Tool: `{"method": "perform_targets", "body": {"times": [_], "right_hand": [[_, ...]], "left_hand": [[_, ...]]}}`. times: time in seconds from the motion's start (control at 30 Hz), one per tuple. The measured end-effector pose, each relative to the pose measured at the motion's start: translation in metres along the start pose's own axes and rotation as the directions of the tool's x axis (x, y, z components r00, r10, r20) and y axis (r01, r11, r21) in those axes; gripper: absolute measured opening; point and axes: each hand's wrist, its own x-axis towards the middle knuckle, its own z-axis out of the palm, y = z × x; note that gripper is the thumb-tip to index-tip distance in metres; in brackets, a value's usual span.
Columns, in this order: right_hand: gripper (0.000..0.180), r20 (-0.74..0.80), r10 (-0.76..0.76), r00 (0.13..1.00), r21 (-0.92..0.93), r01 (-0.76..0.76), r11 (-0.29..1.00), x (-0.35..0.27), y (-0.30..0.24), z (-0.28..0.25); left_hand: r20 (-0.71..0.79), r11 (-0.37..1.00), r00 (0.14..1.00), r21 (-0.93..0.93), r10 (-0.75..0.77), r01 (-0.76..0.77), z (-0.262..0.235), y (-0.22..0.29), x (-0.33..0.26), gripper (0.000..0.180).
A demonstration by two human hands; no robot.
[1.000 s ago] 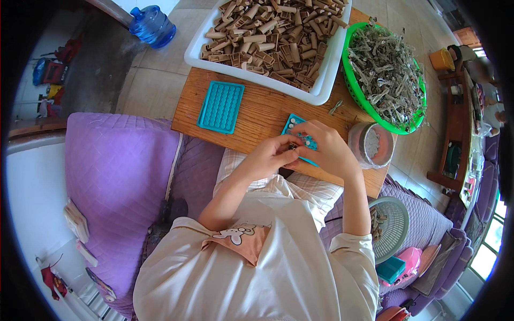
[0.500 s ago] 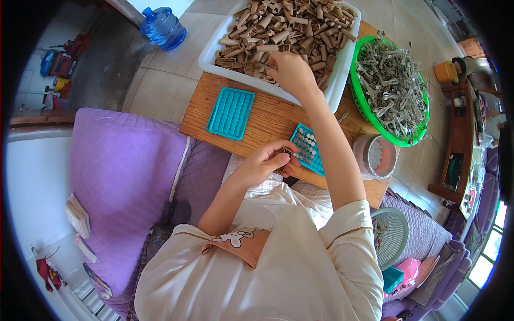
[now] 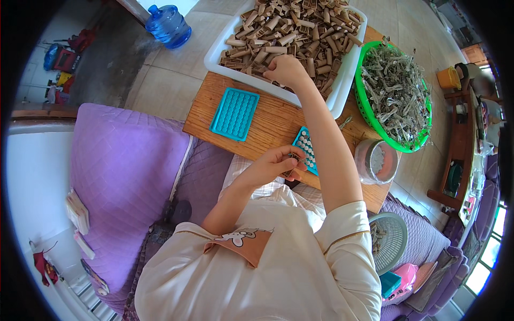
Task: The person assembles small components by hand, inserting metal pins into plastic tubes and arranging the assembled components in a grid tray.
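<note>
My left hand is closed around a few small brown tube-like pieces above the near edge of the wooden table. Their details are too small to make out. My right hand is over the near side of a white bin heaped with brown half-tube pieces. Its fingers are curled together, and what they hold, if anything, is hidden. Beside my left hand lies a small teal tray with rows of round whitish pieces in it, partly covered by my right forearm. Further left lies a teal tray with round hollows.
A green basket of tangled greyish, translucent pieces stands at the table's right, with a round tub nearer me. The wooden table holds the trays. A purple quilted seat is at left, a grey-green colander at lower right.
My right hand has drawn slightly left and nearer along the bin's near side, its fingers more curled. My left hand keeps its hold. The whole view has shifted a little.
</note>
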Motion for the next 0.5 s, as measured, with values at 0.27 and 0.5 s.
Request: {"method": "perform_targets", "body": {"times": [0.27, 0.5], "right_hand": [[0.031, -0.192, 0.135, 0.972, 0.374, -0.055, 0.926, -0.022, 0.005, -0.025], [0.041, -0.233, 0.023, 0.972, 0.961, 0.234, -0.147, -0.100, 0.039, -0.073]], "left_hand": [[-0.095, 0.999, 0.995, -0.041, 0.023, -0.027, -0.009, -0.002, -0.005, 0.022], [-0.167, 0.967, 0.962, -0.103, 0.214, -0.233, -0.007, -0.001, -0.004, 0.026]]}}
